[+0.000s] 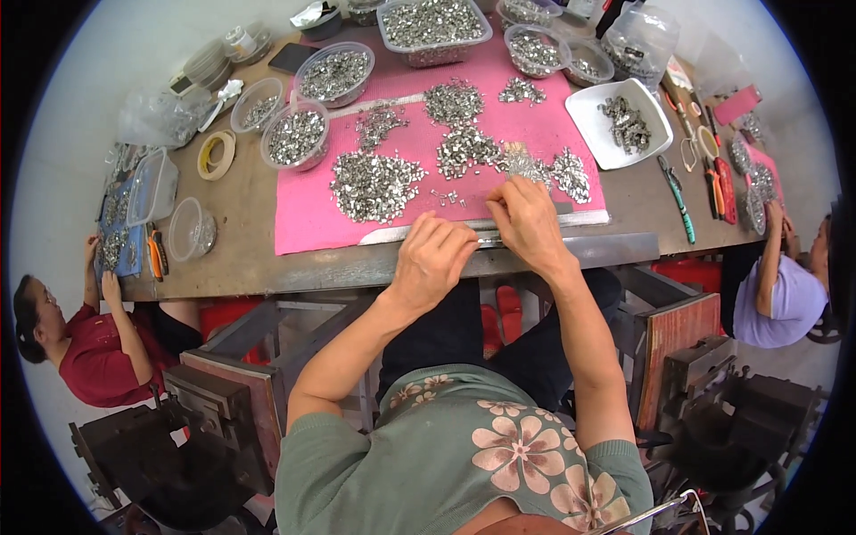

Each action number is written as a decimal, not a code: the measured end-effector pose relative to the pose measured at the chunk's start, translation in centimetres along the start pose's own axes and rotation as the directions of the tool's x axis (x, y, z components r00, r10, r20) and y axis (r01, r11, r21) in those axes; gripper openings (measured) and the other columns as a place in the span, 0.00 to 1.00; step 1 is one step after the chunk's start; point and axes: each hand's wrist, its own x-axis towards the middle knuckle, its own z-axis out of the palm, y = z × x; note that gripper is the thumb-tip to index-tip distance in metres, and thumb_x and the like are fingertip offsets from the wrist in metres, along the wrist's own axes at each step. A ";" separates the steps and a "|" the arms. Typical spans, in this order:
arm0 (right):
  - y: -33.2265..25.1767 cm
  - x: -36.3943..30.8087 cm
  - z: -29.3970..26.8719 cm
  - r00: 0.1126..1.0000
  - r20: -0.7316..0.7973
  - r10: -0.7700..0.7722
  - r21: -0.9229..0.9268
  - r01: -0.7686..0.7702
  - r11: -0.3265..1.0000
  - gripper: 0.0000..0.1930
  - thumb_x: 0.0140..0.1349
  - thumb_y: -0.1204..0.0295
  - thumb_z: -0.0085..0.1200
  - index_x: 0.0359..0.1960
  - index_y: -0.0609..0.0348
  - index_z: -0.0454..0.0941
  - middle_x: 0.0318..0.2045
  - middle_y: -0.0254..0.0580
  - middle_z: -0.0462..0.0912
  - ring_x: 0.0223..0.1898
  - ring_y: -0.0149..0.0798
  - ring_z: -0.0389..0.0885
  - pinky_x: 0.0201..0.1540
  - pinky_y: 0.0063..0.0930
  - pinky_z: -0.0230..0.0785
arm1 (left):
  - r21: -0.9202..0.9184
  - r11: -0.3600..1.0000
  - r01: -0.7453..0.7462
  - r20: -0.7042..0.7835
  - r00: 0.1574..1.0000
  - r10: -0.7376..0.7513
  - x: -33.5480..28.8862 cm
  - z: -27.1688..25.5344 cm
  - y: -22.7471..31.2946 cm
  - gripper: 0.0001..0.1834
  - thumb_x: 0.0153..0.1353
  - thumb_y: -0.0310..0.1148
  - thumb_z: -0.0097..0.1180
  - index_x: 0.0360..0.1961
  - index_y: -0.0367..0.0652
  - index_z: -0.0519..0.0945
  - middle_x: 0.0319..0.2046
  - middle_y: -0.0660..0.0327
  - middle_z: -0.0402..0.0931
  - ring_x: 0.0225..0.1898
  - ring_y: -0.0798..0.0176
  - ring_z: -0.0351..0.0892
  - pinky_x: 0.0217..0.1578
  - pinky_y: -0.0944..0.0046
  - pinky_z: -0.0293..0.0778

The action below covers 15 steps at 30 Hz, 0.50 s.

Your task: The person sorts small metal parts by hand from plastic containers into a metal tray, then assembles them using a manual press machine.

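Observation:
My left hand (pixel 433 257) is closed in a pinch at the near edge of the pink mat (pixel 308 209). My right hand (pixel 528 225) is also pinched, just to its right and slightly farther up. A thin shiny metal strip (pixel 489 239) shows in the gap between them; what the fingertips hold is hidden. Beyond my hands lie heaps of small silver metal pieces: a large pile (pixel 374 187) to the left, a middle pile (pixel 467 150), and a smaller pile (pixel 571 176) by my right hand. A few loose pieces (pixel 448 198) lie between the piles.
Clear tubs of metal pieces, such as a round tub (pixel 297 136) and a square tub (pixel 434 31), line the back. A white tray (pixel 593 120), pliers (pixel 678 201) and a tape roll (pixel 216 155) flank the mat. One person (pixel 107 348) works at left, another (pixel 780 294) at right.

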 end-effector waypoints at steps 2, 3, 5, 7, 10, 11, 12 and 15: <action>-0.5 -0.9 -1.2 0.999 0.034 0.023 0.087 -0.026 0.996 0.06 0.57 0.80 0.62 0.35 0.61 0.78 0.31 0.42 0.78 0.35 0.48 0.78 0.42 0.39 0.66 | 0.030 0.998 0.046 -0.002 0.999 -0.046 0.3 -0.2 -0.7 0.06 0.57 0.26 0.67 0.36 0.41 0.83 0.32 0.60 0.80 0.35 0.53 0.78 0.45 0.54 0.71; -0.8 -1.4 -1.6 0.996 0.069 0.053 0.175 -0.064 0.982 0.07 0.57 0.81 0.62 0.35 0.61 0.77 0.31 0.44 0.78 0.36 0.49 0.78 0.43 0.39 0.67 | 0.048 0.996 0.071 -0.015 0.997 -0.071 0.5 -0.2 -1.2 0.06 0.58 0.28 0.67 0.37 0.42 0.84 0.32 0.61 0.81 0.36 0.54 0.77 0.47 0.54 0.69; -1.4 -2.2 -2.1 0.994 0.105 0.043 0.195 -0.063 0.979 0.07 0.58 0.81 0.61 0.37 0.62 0.76 0.33 0.44 0.77 0.37 0.49 0.77 0.44 0.40 0.67 | 0.132 0.985 0.107 -0.012 0.994 -0.106 1.3 0.0 -2.1 0.07 0.59 0.30 0.67 0.38 0.43 0.85 0.32 0.62 0.81 0.36 0.55 0.77 0.49 0.54 0.67; -1.8 -2.7 -2.2 0.990 0.138 0.033 0.216 -0.062 0.974 0.07 0.59 0.81 0.60 0.38 0.62 0.75 0.35 0.45 0.76 0.39 0.50 0.76 0.45 0.41 0.67 | 0.247 0.962 0.118 -0.018 0.993 -0.117 2.2 0.3 -3.1 0.08 0.59 0.34 0.67 0.39 0.47 0.87 0.31 0.64 0.79 0.38 0.57 0.75 0.51 0.53 0.63; -2.1 -3.0 -1.8 0.996 0.084 -0.032 0.165 0.018 0.986 0.07 0.59 0.81 0.60 0.37 0.62 0.75 0.37 0.46 0.76 0.40 0.50 0.75 0.46 0.42 0.68 | 0.268 0.958 0.100 0.043 0.992 -0.116 2.8 0.8 -3.8 0.06 0.59 0.34 0.68 0.37 0.48 0.87 0.30 0.64 0.76 0.39 0.58 0.74 0.50 0.52 0.62; -2.2 -3.1 -1.7 0.996 0.075 -0.054 0.120 0.045 0.992 0.07 0.59 0.81 0.59 0.37 0.63 0.75 0.37 0.46 0.76 0.40 0.50 0.75 0.46 0.42 0.68 | 0.268 0.959 0.098 0.042 0.993 -0.113 2.9 0.9 -3.8 0.06 0.59 0.34 0.68 0.37 0.48 0.87 0.30 0.64 0.76 0.39 0.58 0.74 0.50 0.52 0.62; -2.3 -3.1 -1.6 0.995 0.055 -0.084 0.082 0.079 0.993 0.07 0.59 0.81 0.59 0.37 0.63 0.75 0.37 0.46 0.76 0.41 0.50 0.75 0.46 0.41 0.68 | 0.257 0.961 0.098 0.044 0.993 -0.113 2.9 1.1 -3.8 0.05 0.59 0.33 0.68 0.36 0.48 0.86 0.29 0.65 0.75 0.39 0.59 0.74 0.50 0.53 0.62; -2.4 -3.1 -1.5 0.987 0.057 -0.151 0.001 0.151 0.989 0.07 0.58 0.80 0.58 0.37 0.63 0.76 0.36 0.47 0.76 0.40 0.49 0.76 0.45 0.41 0.69 | 0.230 0.969 0.094 0.048 0.993 -0.108 2.8 1.1 -3.8 0.04 0.59 0.33 0.67 0.34 0.48 0.86 0.29 0.65 0.74 0.39 0.59 0.74 0.50 0.53 0.61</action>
